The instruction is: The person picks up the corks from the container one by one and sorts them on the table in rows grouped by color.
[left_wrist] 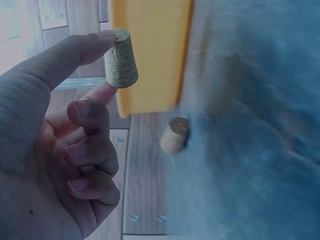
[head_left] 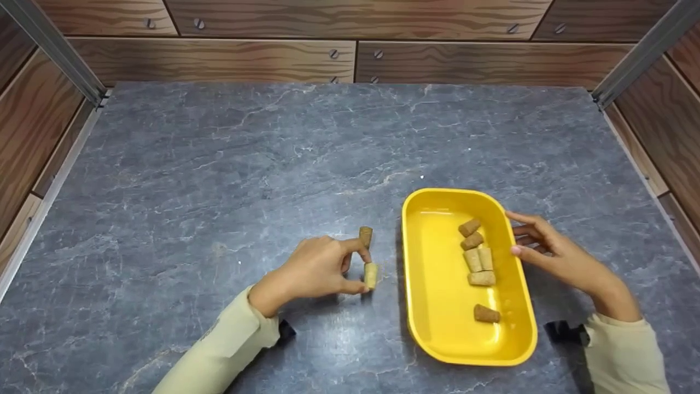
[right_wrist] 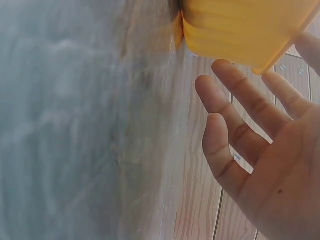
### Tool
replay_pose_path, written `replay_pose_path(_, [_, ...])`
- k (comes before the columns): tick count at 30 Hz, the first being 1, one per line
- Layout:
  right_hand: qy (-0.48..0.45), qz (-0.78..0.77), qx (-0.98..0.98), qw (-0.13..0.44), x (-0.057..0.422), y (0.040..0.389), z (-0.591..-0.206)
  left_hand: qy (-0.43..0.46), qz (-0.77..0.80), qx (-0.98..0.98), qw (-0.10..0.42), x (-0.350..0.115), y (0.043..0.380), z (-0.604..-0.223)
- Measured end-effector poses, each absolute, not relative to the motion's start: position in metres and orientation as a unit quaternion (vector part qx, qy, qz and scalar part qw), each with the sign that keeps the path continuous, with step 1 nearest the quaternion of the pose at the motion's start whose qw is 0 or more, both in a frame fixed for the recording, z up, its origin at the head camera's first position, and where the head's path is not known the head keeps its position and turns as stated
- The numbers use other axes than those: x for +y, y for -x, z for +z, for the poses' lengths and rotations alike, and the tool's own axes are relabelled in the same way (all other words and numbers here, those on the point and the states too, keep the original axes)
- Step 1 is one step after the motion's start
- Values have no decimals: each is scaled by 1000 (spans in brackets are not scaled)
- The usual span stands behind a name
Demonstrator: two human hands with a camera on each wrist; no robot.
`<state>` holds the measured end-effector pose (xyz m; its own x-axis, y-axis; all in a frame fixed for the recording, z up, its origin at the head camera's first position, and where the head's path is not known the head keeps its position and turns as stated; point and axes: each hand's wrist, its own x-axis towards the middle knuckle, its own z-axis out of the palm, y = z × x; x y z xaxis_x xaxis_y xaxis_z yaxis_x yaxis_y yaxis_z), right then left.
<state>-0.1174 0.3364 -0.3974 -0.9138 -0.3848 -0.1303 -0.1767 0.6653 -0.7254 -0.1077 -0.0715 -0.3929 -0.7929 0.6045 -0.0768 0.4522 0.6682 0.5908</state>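
Between thumb and index finger my left hand (head_left: 320,268) pinches a pale tapered cork (head_left: 371,276), just left of the yellow tub. The left wrist view shows this cork (left_wrist: 121,59) gripped at its two ends. A browner cork (head_left: 366,236) stands on the table just beyond the left fingers. Several light and brown corks (head_left: 481,278) lie inside the yellow tub (head_left: 437,328), mostly along its right side. Against the tub's right wall rests my right hand (head_left: 563,257), its fingers loosely extended; the right wrist view shows the fingers (right_wrist: 250,105) beside the tub's outer side.
The tub stands on a dark grey marbled table (head_left: 219,164). Wood-patterned panels (head_left: 350,22) close off the back and both sides, with metal posts (head_left: 60,49) at the corners. Black straps (head_left: 566,332) show at the cuffs of both light sleeves.
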Motion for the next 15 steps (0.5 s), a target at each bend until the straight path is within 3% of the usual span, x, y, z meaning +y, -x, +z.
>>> replay_pose_path(15, [164, -380, 901, 132, 337, 119, -399, -260, 253, 913, 187, -74, 101, -410])
